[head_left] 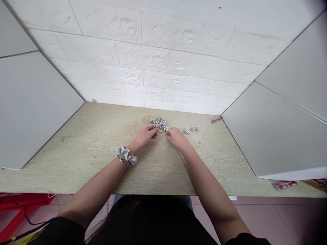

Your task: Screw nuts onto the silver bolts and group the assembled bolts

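Note:
A heap of silver bolts (pixel 161 121) with washers and nuts lies on the wooden tabletop (pixel 102 136) near the wall. At the heap's left front edge, my left hand (pixel 146 135) is closed in a pinch, with a small silver bolt (pixel 156 126) at its fingertips. Across a narrow gap, my right hand (pixel 176 136) has its fingers curled together beside a flat washer (pixel 167 127). What those fingers hold, if anything, is too small to name. To the right lie several bolts fitted with washers (pixel 193 128), and a loose nut (pixel 189 133) is beside them.
A white brick-patterned wall (pixel 155 61) closes off the back. Grey-white panels (pixel 33 109) stand at both sides. One red battery (pixel 216 119) lies by the right panel, another red battery (pixel 284 184) near the front edge. A red stool (pixel 22 211) is below left.

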`<state>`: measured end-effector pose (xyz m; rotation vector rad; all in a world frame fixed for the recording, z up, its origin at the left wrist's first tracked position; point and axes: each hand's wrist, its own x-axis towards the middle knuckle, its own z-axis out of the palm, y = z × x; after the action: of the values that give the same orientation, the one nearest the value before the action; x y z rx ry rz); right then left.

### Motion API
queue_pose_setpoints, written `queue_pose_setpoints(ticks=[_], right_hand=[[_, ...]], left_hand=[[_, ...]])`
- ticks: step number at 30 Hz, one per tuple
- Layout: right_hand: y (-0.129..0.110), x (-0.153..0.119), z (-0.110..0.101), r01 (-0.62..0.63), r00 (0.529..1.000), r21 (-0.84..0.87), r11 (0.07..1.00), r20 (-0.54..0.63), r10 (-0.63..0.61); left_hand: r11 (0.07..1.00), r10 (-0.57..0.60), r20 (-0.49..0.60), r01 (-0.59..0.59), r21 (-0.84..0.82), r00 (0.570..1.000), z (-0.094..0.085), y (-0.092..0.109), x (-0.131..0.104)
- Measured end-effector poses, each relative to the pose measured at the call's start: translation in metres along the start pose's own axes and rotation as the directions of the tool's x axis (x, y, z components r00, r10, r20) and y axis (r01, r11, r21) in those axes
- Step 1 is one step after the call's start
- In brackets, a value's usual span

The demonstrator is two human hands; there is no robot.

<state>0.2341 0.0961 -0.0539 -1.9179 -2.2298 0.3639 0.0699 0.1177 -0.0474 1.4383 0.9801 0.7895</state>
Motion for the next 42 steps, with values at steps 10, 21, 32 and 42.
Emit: queue_pose_setpoints(ticks=[10, 21, 32, 42], right_hand=[[-0.008, 0.0, -0.002, 0.009, 0.993, 0.295, 0.955, -0.118, 0.028], [-0.022, -0.002, -0.002, 0.222, 0.949, 0.559, 0.799, -0.313, -0.045], [-0.023, -0.004, -0.006, 0.313, 0.926, 0.52, 0.794, -0.354, -0.133], [-0.02, -0.002, -0.005, 0.334, 0.916, 0.458, 0.824, -0.363, -0.169]], left_hand=[[0.926, 0.136, -0.041, -0.113, 0.359, 0.99, 0.004, 0.001, -0.006], [0.86, 0.179, -0.027, -0.143, 0.489, 0.984, 0.004, 0.001, -0.007], [0.838, 0.239, -0.04, -0.186, 0.513, 0.97, 0.003, -0.003, -0.006], [0.759, 0.243, -0.015, -0.181, 0.625, 0.97, 0.002, 0.0, -0.008]])
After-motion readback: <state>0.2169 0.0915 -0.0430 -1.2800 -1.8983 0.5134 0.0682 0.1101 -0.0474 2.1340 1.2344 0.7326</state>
